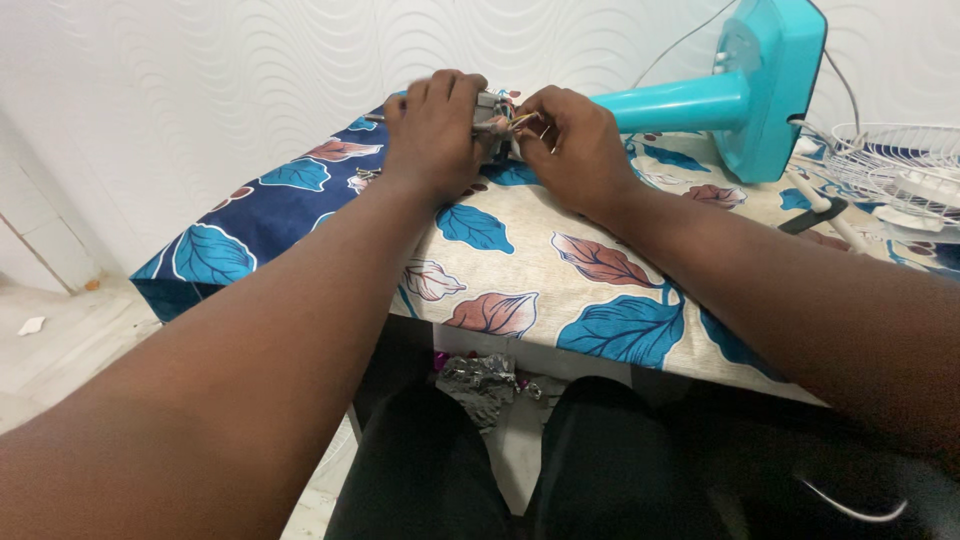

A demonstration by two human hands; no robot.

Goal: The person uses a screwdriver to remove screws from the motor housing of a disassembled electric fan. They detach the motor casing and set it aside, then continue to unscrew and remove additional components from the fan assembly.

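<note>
The left hand (432,135) has its fingers curled shut over the small grey motor unit with coloured wires (492,112), at the far middle of the table (520,270) under a leaf-patterned blue and cream cloth. The right hand (578,145) pinches the wires at the unit's right side, fingers nearly closed. The turquoise plastic fan stand (730,95) lies just right of the hands, a white wire grille (890,160) beyond it. Small screws (366,174) lie left of the left hand. The near table edge is bare cloth.

bright, even indoor light | soft shadows | edges stretched | sharp focus
</note>
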